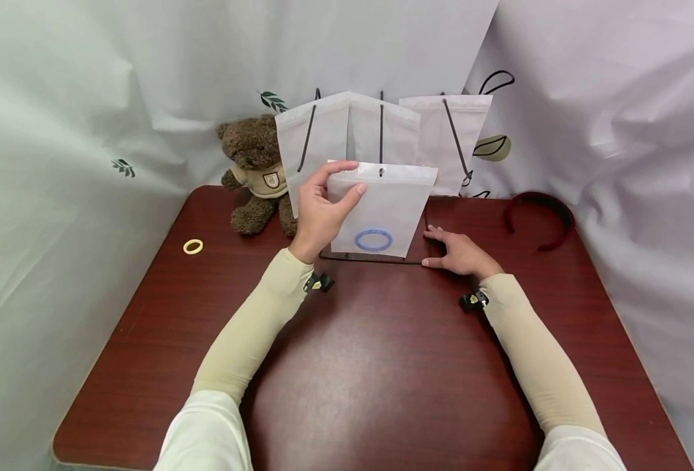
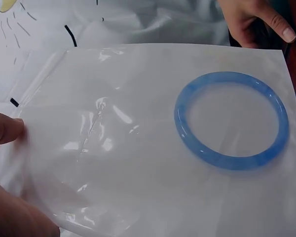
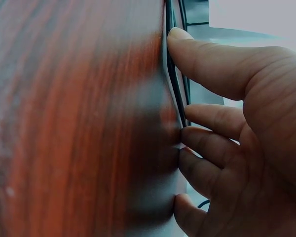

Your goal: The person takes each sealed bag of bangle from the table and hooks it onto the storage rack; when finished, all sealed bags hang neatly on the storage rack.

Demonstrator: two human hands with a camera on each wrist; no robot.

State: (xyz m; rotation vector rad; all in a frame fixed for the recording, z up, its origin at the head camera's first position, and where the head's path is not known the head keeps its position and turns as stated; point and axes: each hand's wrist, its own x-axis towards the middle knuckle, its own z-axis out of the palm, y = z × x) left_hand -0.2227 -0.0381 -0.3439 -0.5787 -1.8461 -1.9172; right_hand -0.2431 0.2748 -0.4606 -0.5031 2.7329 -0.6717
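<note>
My left hand (image 1: 320, 212) pinches the upper left part of a frosted white zip bag (image 1: 402, 203) between thumb and fingers. The bag stands upright, and a blue bangle (image 2: 229, 163) shows through near its bottom edge. A thin black wire rack (image 1: 376, 261) has its base under the bag. At the base's front right corner, my right hand (image 1: 461, 254) rests on the table with its fingers extended, the thumb (image 3: 182, 37) right at the wire. Behind, three more white bags (image 1: 317, 140) hang from the rack's black rods.
A brown teddy bear (image 1: 258, 173) in a beige top sits left of the hanging bags. To its front left lies a yellow ring (image 1: 193, 246). A dark red headband (image 1: 564, 212) lies at the back right of the table (image 1: 394, 366). White cloth surrounds it.
</note>
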